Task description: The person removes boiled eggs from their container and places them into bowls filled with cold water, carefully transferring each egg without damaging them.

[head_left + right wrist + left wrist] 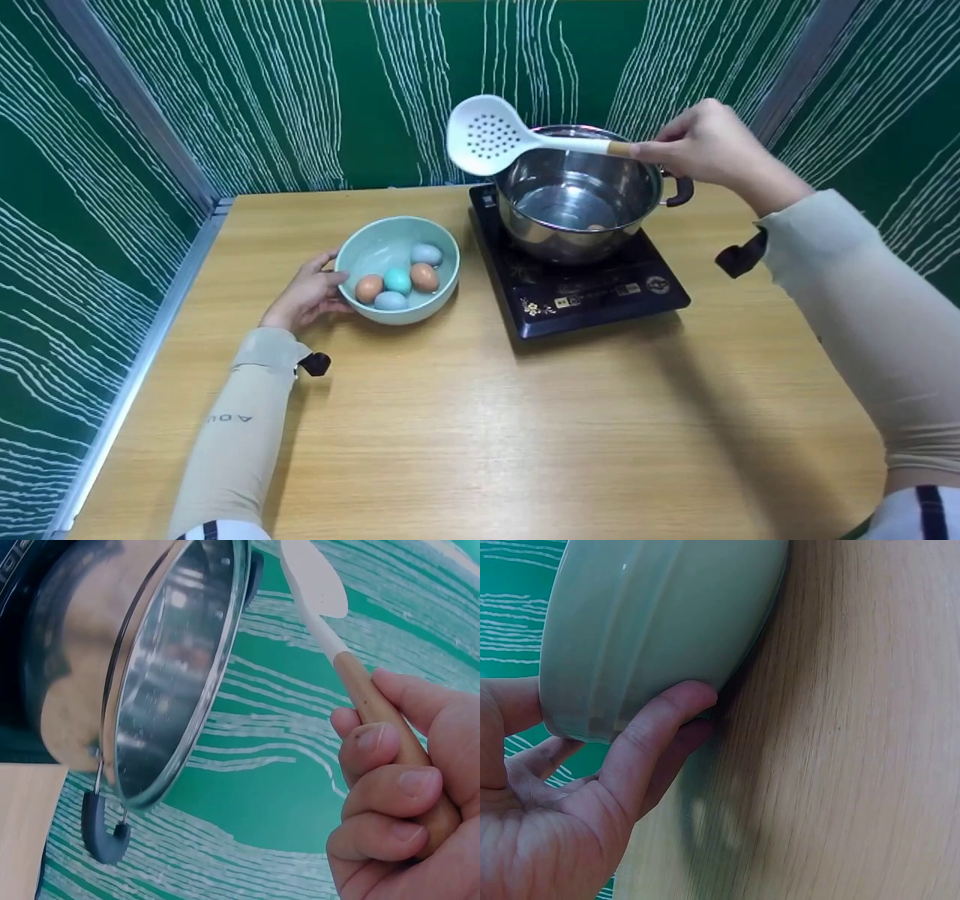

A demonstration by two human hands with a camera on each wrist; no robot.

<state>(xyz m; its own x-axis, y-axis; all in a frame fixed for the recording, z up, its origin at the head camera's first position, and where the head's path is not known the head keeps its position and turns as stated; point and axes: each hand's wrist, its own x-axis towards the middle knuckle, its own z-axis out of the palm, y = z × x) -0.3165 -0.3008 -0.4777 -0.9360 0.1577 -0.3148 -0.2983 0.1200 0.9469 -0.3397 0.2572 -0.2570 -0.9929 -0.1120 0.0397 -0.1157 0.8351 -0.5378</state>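
Note:
My right hand [709, 146] grips the wooden handle of a white skimmer [491, 136], its fingers curled round the wood in the right wrist view. The perforated head is held above the pot's rim, out past its left side. Below it, a steel pot [555, 241] holds clear water, and part of a brown egg [596, 227] shows inside. My left hand [306, 294] holds a pale green bowl [397, 316] at its left side, thumb at the rim and fingers against the outer wall. Several brown and bluish eggs [424, 277] lie in the bowl.
The pot stands on a black induction cooker [551, 304], to the right of the bowl. A dark pot handle [681, 192] sticks out at the right. Green walls with white streaks [285, 90] rise behind and beside the wooden table [480, 435].

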